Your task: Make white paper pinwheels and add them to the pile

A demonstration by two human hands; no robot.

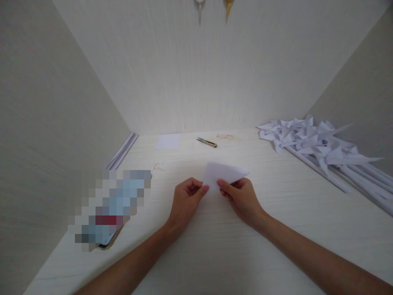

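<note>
A white sheet of paper (225,172), folded or bent along its upper right edge, is held just above the table in front of me. My left hand (188,198) pinches its lower left corner between thumb and fingers. On the right side of the sheet, my right hand (242,196) grips the lower edge, its thumb on top and its fingers partly hidden beneath. Beyond the paper lie thread snips (207,142) with their blades pointing left. Farther left, a flat square of white paper (168,141) rests near the back wall.
Paper pinwheels (319,141) with white paper sticks (365,184) are piled at the right. More rolled sticks (121,151) lie along the left wall. A pixelated phone-like object (116,213) is at the left. Two pins (229,8) stick in the back wall.
</note>
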